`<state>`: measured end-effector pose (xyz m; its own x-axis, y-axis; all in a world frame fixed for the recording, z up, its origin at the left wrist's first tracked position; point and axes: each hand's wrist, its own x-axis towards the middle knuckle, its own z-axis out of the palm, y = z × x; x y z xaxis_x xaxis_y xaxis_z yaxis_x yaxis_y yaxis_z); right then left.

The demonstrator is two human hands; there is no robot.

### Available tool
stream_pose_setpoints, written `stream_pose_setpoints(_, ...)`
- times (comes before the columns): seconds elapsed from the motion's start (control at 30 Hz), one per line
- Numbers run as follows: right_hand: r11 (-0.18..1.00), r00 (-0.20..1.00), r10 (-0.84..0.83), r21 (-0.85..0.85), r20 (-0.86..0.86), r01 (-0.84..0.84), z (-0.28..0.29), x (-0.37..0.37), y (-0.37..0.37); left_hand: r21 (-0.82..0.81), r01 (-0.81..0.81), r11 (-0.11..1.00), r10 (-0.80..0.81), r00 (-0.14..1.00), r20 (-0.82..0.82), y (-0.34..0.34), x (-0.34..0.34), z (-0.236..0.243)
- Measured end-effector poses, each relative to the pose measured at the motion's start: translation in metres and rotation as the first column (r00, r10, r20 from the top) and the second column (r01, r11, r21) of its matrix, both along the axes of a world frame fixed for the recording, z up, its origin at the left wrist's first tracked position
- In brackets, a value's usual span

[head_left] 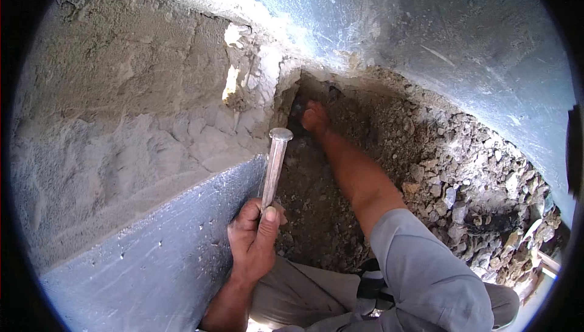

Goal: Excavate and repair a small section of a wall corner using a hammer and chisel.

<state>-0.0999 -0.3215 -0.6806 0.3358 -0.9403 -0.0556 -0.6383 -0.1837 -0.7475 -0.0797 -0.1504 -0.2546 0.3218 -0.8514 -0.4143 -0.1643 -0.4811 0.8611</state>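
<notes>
Metal chisel (275, 171) gripped in my left hand (253, 239). Right hand (314, 117) inside hollow (345, 113) ahead; its grip I cannot tell. Hollow seems partly dug; loose rubble (450, 168) right of hands, probably uncleared.

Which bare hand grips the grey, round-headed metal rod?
The left hand: its fingers wrap the rod. The right hand reaches into the dark earthen hollow.

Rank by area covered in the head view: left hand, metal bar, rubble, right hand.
1. Rubble, largest by far
2. Left hand
3. Metal bar, long but thin
4. Right hand, farther from the camera, so it looks smaller
</notes>
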Motion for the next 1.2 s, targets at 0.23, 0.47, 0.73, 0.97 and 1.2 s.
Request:
stream_pose_setpoints(0.23, 0.965, 0.959, 0.245, 0.130, -0.141, -0.228, 0.069, -0.050, -0.011, 0.047, -0.007, 0.999, 0.008, 1.000, -0.010, -0.002, -0.006, 0.001)
stream_pose_setpoints(0.47, 0.774, 0.840, 0.525, 0.489, -0.140, -0.402, 0.273, -0.233, 0.056, 0.027, 0.025, 0.999, -0.025, 0.999, -0.028, 0.001, -0.006, -0.012)
stream_pose_setpoints(0.73, 0.776, 0.570, 0.631, 0.424, -0.526, -0.468, 0.399, -0.407, 0.124, 0.121, -0.013, 0.993, 0.031, 0.989, -0.143, 0.003, -0.002, 0.012)
stream_pose_setpoints(0.97, 0.905, 0.511, 0.416, 0.291, -0.752, -0.309, 0.402, -0.472, 0.171, 0.179, 0.142, 0.974, -0.080, 0.946, -0.315, 0.021, -0.020, 0.006)
stream_pose_setpoints(1.2, 0.879, 0.416, 0.370, 0.167, -0.831, -0.447, 0.402, -0.480, 0.183, 0.300, 0.266, 0.916, -0.134, 0.909, -0.394, 0.038, -0.041, 0.033)
